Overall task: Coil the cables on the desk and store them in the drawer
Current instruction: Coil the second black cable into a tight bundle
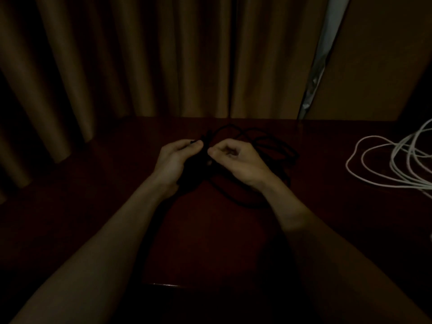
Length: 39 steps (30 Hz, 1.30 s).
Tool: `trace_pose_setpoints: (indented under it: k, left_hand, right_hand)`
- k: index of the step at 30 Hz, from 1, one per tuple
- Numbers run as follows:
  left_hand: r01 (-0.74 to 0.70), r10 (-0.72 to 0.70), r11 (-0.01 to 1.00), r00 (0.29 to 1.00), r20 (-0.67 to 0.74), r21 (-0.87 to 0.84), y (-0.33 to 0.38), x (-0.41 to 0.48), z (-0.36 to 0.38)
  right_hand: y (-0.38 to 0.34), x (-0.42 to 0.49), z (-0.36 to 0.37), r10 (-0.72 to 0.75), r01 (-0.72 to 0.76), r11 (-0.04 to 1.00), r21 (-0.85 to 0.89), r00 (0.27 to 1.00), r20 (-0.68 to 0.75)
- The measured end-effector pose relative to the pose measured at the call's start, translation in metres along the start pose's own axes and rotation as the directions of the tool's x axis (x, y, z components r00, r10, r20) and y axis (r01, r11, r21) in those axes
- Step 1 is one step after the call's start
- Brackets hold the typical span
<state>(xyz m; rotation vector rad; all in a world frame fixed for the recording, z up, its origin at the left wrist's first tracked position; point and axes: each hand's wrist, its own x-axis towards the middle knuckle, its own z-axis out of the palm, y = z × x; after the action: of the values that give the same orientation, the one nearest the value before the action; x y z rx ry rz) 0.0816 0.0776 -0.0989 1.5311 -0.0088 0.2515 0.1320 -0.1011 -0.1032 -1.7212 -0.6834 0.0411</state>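
Note:
A black cable [268, 142] lies in loose loops on the dark wooden desk [210, 242], near its middle. My left hand [174, 160] grips a bunched part of that cable, with one end poking out between its fingertips. My right hand [236, 161] pinches the same cable close beside the left hand. The loops trail off to the right and behind my right hand. The scene is very dim, so the cable's exact path under my hands is hidden. No drawer is in view.
A white cable [385, 164] lies in loose loops at the desk's right edge. Brown curtains [140, 61] hang right behind the desk, with a pale gap [320, 66] at the right. The desk's front edge [163, 285] runs between my forearms.

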Motion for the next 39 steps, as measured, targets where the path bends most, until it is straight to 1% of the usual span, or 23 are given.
trace_pose_setpoints:
  k: [4, 7, 8, 10, 12, 14, 16, 17, 19, 21, 22, 23, 25, 27, 28, 29, 30, 32, 34, 37, 39]
  left_hand:
    - [0.104, -0.09, 0.99, 0.985, 0.145, -0.095, 0.001, 0.0, 0.001]
    - [0.16, -0.126, 0.979, 0.961, 0.248, -0.124, -0.002, 0.003, -0.002]
    - [0.175, -0.137, 0.976, 0.956, 0.259, -0.131, -0.002, 0.003, -0.001]
    - [0.167, -0.141, 0.98, 0.965, 0.22, -0.108, 0.0, 0.0, 0.003]
    - [0.089, -0.083, 0.995, 0.988, 0.133, -0.036, 0.001, -0.003, 0.009]
    - [-0.03, 0.03, 0.998, 0.999, 0.011, 0.05, -0.001, -0.004, 0.013]
    - [-0.13, 0.15, 0.981, 0.98, -0.133, 0.148, -0.003, -0.004, 0.013]
    - [-0.184, 0.218, 0.96, 0.964, -0.152, 0.212, -0.003, -0.005, 0.011]
    - [-0.272, 0.305, 0.908, 0.951, -0.056, 0.318, -0.003, -0.004, 0.01]
    - [-0.275, 0.272, 0.905, 0.961, 0.055, 0.325, -0.005, -0.002, 0.006]
    - [-0.269, 0.249, 0.896, 0.963, 0.1, 0.354, -0.006, -0.001, 0.004]
    - [-0.27, 0.235, 0.865, 0.963, 0.135, 0.422, -0.008, 0.0, 0.002]
    - [-0.266, 0.211, 0.784, 0.964, 0.163, 0.561, -0.011, 0.0, 0.003]
    - [-0.298, 0.273, 0.739, 0.952, 0.135, 0.605, -0.014, 0.0, 0.006]
    - [-0.321, 0.311, 0.731, 0.942, 0.124, 0.602, -0.016, 0.001, 0.006]
    - [-0.336, 0.325, 0.747, 0.937, 0.126, 0.574, -0.016, 0.001, 0.005]
    - [-0.336, 0.314, 0.793, 0.94, 0.132, 0.508, -0.015, 0.0, 0.005]
    - [-0.286, 0.257, 0.891, 0.958, 0.126, 0.352, -0.01, -0.003, 0.006]
    - [-0.207, 0.189, 0.947, 0.977, 0.096, 0.244, -0.005, -0.005, 0.005]
    - [-0.103, 0.096, 0.987, 0.993, 0.068, 0.122, -0.003, -0.003, 0.001]
    - [-0.075, 0.071, 0.995, 0.995, 0.076, 0.059, -0.001, -0.002, 0.0]
  right_hand:
    - [0.002, 0.002, -0.001, 0.038, -0.038, 0.999, 0.016, 0.999, -0.001]
    - [0.002, 0.0, -0.005, 0.067, -0.072, 0.996, 0.054, 0.994, 0.085]
    - [0.001, 0.0, -0.006, 0.063, -0.071, 0.995, 0.065, 0.991, 0.118]
    - [0.0, -0.002, -0.006, 0.063, -0.077, 0.992, 0.099, 0.988, 0.139]
    - [-0.002, -0.002, -0.006, 0.075, -0.088, 0.99, 0.109, 0.991, 0.114]
    - [-0.003, -0.001, -0.004, 0.078, -0.086, 0.992, 0.093, 0.993, 0.088]
    - [-0.004, 0.0, -0.002, 0.086, -0.093, 0.992, 0.089, 0.994, 0.07]
    - [-0.004, 0.0, -0.002, 0.087, -0.093, 0.992, 0.087, 0.994, 0.069]
    - [-0.004, -0.001, -0.002, 0.094, -0.099, 0.991, 0.09, 0.994, 0.058]
    - [-0.005, -0.001, -0.002, 0.108, -0.109, 0.989, 0.098, 0.994, 0.02]
    - [-0.005, 0.0, -0.002, 0.111, -0.11, 0.99, 0.085, 0.994, -0.005]
    - [-0.005, 0.001, -0.001, 0.11, -0.108, 0.992, 0.065, 0.993, -0.036]
    - [-0.005, 0.002, 0.0, 0.109, -0.105, 0.993, 0.044, 0.99, -0.089]
    - [-0.005, 0.004, 0.001, 0.114, -0.112, 0.993, 0.026, 0.988, -0.1]
    - [-0.004, 0.004, 0.002, 0.117, -0.116, 0.993, 0.013, 0.989, -0.094]
    - [-0.004, 0.004, 0.002, 0.116, -0.116, 0.993, 0.007, 0.989, -0.087]
    - [-0.004, 0.003, 0.001, 0.11, -0.109, 0.994, 0.01, 0.991, -0.077]
    - [-0.004, 0.003, -0.002, 0.089, -0.087, 0.996, 0.03, 0.995, -0.049]
    - [-0.003, 0.003, -0.006, 0.08, -0.079, 0.994, 0.074, 0.997, -0.009]
    - [-0.002, 0.004, -0.01, 0.079, -0.085, 0.988, 0.128, 0.996, 0.049]
    - [-0.001, 0.004, -0.011, 0.098, -0.112, 0.977, 0.181, 0.992, 0.084]
